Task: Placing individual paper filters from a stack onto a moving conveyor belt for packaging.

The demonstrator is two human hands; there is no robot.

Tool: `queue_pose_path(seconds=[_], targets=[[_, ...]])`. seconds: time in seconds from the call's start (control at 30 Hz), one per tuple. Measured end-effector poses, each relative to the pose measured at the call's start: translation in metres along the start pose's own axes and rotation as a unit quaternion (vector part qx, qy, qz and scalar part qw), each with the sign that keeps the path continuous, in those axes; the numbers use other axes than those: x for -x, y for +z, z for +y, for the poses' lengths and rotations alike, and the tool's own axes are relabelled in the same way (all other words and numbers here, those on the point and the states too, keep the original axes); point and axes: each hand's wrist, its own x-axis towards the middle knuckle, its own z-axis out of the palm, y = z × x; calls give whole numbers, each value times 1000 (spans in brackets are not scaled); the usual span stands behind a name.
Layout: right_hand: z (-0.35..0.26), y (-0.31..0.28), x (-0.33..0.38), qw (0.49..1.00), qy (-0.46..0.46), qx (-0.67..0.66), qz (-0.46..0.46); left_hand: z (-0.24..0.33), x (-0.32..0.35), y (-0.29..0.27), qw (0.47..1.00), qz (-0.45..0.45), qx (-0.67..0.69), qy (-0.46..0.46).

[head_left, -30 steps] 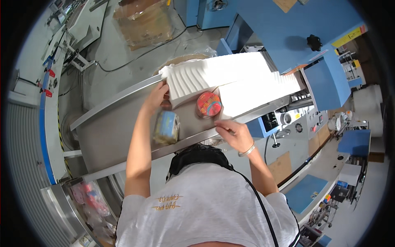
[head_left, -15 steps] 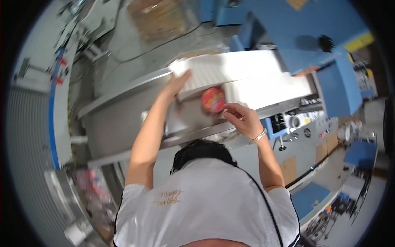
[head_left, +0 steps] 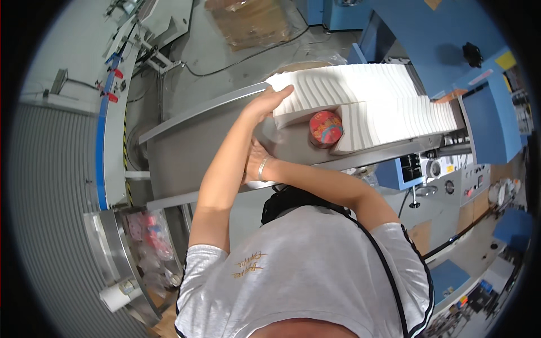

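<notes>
My left hand (head_left: 268,105) rests against the left end of a long row of white folded sheets (head_left: 338,84), its thumb stretched out over their edge. My right hand (head_left: 257,156), with a bangle at the wrist, reaches across to the left. It is low over the metal trough (head_left: 191,141), and my left forearm covers its fingers, so what they hold, if anything, is hidden. A round red patterned tin (head_left: 326,128) stands in the trough beside a second, nearer row of white sheets (head_left: 394,121). Neither hand touches the tin.
Blue machinery (head_left: 417,50) with a black knob stands at the far right end of the trough. A cardboard box (head_left: 248,22) and a black cable lie on the floor beyond. At left are a bench with a blue edge (head_left: 102,158) and bagged items (head_left: 149,236).
My right hand has moved from beside the tin leftward, to beneath my left forearm. My left hand stays at the end of the sheets. The whole view has shifted and become sharper.
</notes>
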Motion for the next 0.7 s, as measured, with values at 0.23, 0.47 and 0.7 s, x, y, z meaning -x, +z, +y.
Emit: queue_pose_path(seconds=[0.23,0.47,0.7], targets=[[-1,-52,10,956,203,-205,-59,4,14,-7,995,-21,92,-34],[24,-57,78,927,261,-267,24,16,20,6,992,-3,112,-56],[89,-164,168,905,313,-165,237,-23,-4,14,969,4,239,59]])
